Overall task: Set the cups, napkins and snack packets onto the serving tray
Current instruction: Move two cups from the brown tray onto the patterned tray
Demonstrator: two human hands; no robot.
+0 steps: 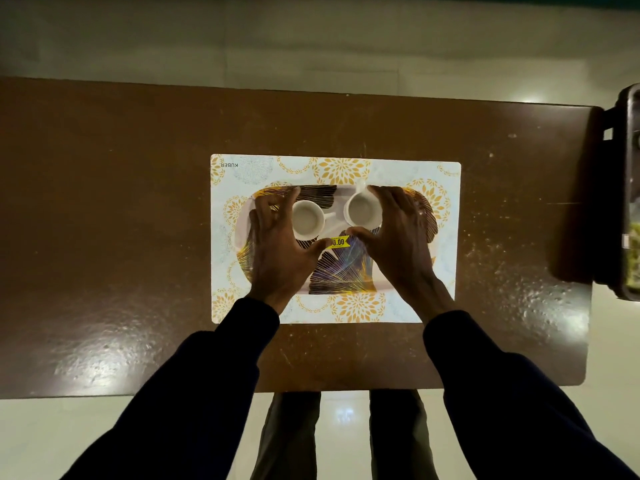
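Looking down on the brown counter, I have the serving tray sitting on a patterned placemat at the middle of the frame. Both cups are already on the tray, in its upper half: the left cup with its handle pointing right, and the right cup with its handle toward the top of the frame. They stand just beside each other, not touching as far as I can tell.

My left hand is spread wide around the left cup, fingers curved past its left side and thumb below it. My right hand is likewise spread around the right cup. I cannot tell whether either hand is actually touching its cup or only cupped close to it; neither looks clamped on.

So I judge the cup part as good as done. Napkins and snack packets are still to come, and I see none on the tray or the counter. A dark container at the right edge of the frame holds something greenish, too cut off to identify; it may be where the rest sits.
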